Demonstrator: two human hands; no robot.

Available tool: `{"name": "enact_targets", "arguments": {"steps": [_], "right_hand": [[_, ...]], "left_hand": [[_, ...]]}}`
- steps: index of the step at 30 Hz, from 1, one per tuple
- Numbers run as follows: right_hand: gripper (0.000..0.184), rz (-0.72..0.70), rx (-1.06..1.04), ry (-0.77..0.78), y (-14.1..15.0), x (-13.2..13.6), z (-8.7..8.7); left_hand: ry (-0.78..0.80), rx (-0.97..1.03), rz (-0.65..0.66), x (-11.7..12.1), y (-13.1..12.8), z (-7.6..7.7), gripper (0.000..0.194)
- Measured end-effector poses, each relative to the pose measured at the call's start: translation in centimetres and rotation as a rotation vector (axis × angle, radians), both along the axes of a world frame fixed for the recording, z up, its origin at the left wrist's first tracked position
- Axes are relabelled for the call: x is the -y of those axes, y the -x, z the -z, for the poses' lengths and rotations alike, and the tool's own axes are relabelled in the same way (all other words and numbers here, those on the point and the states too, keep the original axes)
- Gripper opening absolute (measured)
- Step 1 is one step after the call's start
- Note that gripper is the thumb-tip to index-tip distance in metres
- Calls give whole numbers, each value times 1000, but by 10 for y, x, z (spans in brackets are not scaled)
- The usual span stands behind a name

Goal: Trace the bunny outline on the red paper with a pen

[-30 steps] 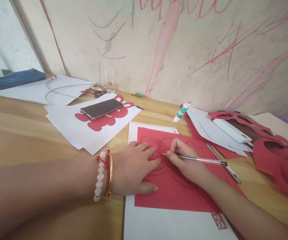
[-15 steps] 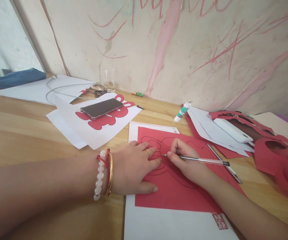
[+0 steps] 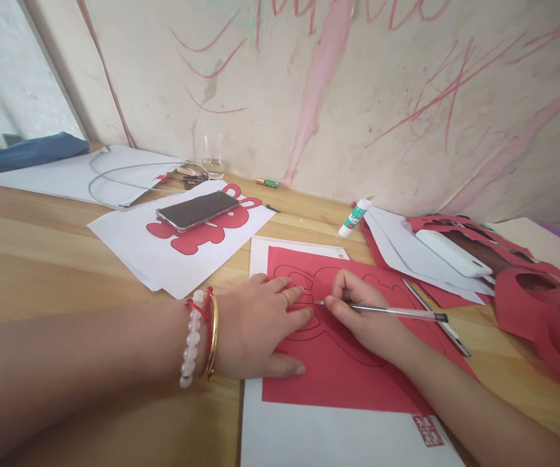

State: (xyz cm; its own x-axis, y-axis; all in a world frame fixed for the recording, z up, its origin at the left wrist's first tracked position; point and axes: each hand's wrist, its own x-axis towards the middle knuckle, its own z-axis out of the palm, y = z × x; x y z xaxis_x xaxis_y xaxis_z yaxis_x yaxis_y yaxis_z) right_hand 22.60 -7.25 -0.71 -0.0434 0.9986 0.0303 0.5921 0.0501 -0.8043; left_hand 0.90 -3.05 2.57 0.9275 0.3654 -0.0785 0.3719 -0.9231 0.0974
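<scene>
A sheet of red paper with a dark drawn outline lies on a white pad. My left hand rests flat on the sheet's left side, fingers spread, with a ring and bracelets on it. My right hand grips a clear pen with a dark end cap, its tip touching the red paper just right of my left fingertips. Part of the outline is hidden under my hands. A red rabbit cutout lies on white sheets to the left, partly covered by a phone.
A glue stick stands tilted behind the red sheet. Right of it are a white box cutter, red paper offcuts and a slim pen or blade. At the back are a glass, a cable and a marked wall.
The white sheets under the phone have shifted and settled slightly. My left wrist has moved a little. The pen and my right hand look almost the same.
</scene>
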Motion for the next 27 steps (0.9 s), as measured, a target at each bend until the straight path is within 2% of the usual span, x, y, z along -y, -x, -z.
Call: {"name": "enact_targets", "arguments": {"steps": [6,19,27], "right_hand": [[22,4,-3,-15,-3,-1,2],[21,-6,5,1,-2,1,1],[21,5,6,-5,0,1,-1]], "left_hand": [[27,-69,-17,0,-1,-3,63],[17,-69,-1,-2,2,-1,64],[47,10,16,-4,3,3,64]]}}
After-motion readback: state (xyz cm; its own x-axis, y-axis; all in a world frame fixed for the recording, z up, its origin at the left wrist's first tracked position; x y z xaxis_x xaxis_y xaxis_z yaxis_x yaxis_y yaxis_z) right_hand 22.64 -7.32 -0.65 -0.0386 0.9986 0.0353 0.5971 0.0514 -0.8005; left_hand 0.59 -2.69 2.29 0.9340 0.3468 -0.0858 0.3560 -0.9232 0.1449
